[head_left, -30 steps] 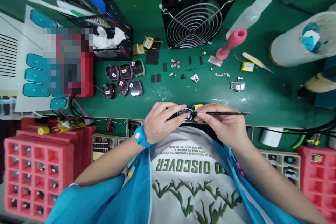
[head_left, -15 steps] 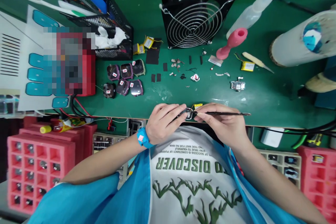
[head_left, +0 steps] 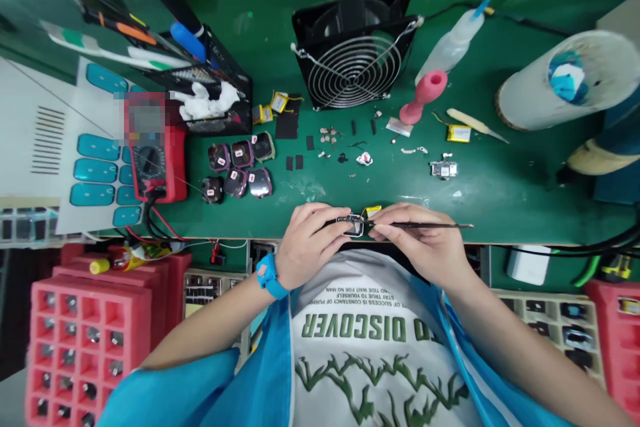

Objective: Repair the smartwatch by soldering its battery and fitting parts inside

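At the front edge of the green table (head_left: 320,197), my left hand (head_left: 311,240) grips a small watch case (head_left: 355,225) with its insides exposed. My right hand (head_left: 423,240) pinches a thin black tool (head_left: 440,225), whose left end reaches the case. A yellow battery (head_left: 373,211) lies just behind the case, between my hands. Farther back are small loose parts, among them a white-and-red piece (head_left: 365,158) and a circuit board (head_left: 444,168). Several watch faces (head_left: 242,154) with small labels stand in two rows at the left.
A fan (head_left: 353,53) stands at the back, beside a clear bottle (head_left: 453,43) and a pink holder (head_left: 423,95). A red multimeter (head_left: 173,163) and a black mesh basket (head_left: 240,97) are at the left. A white cylinder (head_left: 540,90) stands at the right.
The camera view has shifted and tilted slightly. The watch case now shows more of its open side between my hands. Both hands keep their hold.
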`<state>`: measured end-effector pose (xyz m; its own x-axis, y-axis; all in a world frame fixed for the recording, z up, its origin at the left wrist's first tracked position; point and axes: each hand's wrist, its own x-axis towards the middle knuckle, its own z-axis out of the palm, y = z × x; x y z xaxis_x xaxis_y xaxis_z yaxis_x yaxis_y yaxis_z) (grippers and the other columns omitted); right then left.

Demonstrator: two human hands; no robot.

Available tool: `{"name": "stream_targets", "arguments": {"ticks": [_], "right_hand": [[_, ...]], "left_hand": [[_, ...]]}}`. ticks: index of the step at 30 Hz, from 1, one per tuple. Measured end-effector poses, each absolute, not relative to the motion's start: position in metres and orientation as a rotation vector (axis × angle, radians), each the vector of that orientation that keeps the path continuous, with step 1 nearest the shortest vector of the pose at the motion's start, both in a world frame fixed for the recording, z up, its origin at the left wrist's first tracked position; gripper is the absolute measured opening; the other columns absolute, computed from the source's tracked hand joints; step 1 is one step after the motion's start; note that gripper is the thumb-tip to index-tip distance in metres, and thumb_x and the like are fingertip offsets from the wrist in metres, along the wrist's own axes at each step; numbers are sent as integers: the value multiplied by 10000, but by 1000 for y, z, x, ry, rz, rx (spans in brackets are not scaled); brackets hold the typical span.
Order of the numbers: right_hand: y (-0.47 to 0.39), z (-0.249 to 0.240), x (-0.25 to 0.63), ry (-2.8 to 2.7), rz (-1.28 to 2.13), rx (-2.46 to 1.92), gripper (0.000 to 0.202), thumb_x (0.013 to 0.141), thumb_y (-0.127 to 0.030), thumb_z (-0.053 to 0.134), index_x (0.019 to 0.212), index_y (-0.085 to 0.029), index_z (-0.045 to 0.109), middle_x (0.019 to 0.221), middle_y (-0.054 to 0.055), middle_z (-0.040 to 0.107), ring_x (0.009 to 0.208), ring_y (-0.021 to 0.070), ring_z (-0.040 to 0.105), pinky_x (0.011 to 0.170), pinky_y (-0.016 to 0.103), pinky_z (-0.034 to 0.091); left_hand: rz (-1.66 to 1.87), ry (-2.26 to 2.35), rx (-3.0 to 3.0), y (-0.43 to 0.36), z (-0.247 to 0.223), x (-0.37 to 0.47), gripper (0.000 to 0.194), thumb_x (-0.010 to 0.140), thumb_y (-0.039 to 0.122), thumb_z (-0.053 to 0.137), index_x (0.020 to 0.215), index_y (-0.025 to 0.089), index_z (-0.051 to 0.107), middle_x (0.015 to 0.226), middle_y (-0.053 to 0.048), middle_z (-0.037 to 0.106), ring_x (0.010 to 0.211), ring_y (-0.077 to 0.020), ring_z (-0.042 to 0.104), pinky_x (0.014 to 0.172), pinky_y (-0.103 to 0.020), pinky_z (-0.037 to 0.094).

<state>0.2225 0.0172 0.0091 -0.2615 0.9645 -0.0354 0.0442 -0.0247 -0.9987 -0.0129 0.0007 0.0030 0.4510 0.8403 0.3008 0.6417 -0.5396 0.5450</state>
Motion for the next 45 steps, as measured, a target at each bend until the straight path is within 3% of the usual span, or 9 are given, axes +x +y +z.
{"name": "stream_targets", "arguments": {"ticks": [2, 5, 9, 18, 25, 33, 45], "right_hand": [[18, 9, 222, -1467, 1372, -1089, 67, 947, -206, 746, 915, -232, 800, 904, 34, 802, 815, 158, 755, 752, 279, 633], [19, 9, 222, -1511, 1354, -1059, 90, 958, -201, 723, 909, -221, 796, 874, 41, 794, 779, 160, 749, 721, 278, 621], [21, 11, 221, -1528, 1363, -1044, 126, 974, -223, 699, 889, -210, 791, 821, 41, 773, 721, 160, 740, 664, 272, 611], [20, 10, 221, -1570, 1339, -1026, 113, 968, -203, 704, 905, -227, 795, 848, 39, 788, 750, 163, 755, 699, 270, 619], [18, 8, 222, -1582, 1312, -1015, 127, 943, -147, 723, 912, -243, 800, 893, 38, 808, 814, 167, 771, 750, 272, 638], [18, 10, 222, -1540, 1353, -1034, 103, 937, -178, 733, 903, -237, 811, 874, 49, 814, 750, 179, 768, 672, 296, 652], [11, 12, 204, -1559, 1169, -1085, 181, 937, -128, 697, 924, -246, 834, 893, 45, 838, 758, 191, 796, 683, 298, 670]], "left_hand": [[730, 1246, 2214, 9, 9, -16, 105, 969, 285, 732, 989, 209, 662, 1144, -66, 785, 1049, -230, 669, 905, -402, 546], [626, 1153, 2147, 23, 16, -21, 243, 943, 276, 762, 798, 200, 583, 1091, -60, 784, 990, -210, 661, 886, -383, 532], [631, 1080, 2187, 31, 16, -25, 332, 941, 269, 761, 717, 193, 529, 1068, -52, 782, 920, -185, 646, 856, -360, 497], [636, 1158, 2208, 22, 16, -23, 400, 922, 216, 771, 663, 195, 467, 1112, -19, 791, 956, -169, 648, 854, -348, 490], [792, 1252, 2178, 7, 10, -19, 393, 969, 243, 720, 659, 192, 483, 1162, -75, 782, 1022, -207, 660, 863, -391, 534], [770, 1230, 2165, 12, 10, -20, 395, 941, 209, 742, 648, 196, 477, 1090, -70, 790, 943, -201, 686, 838, -404, 562], [809, 1229, 2160, 11, 10, -20, 389, 933, 188, 749, 661, 192, 470, 1109, -55, 773, 953, -180, 682, 841, -365, 543]]}}
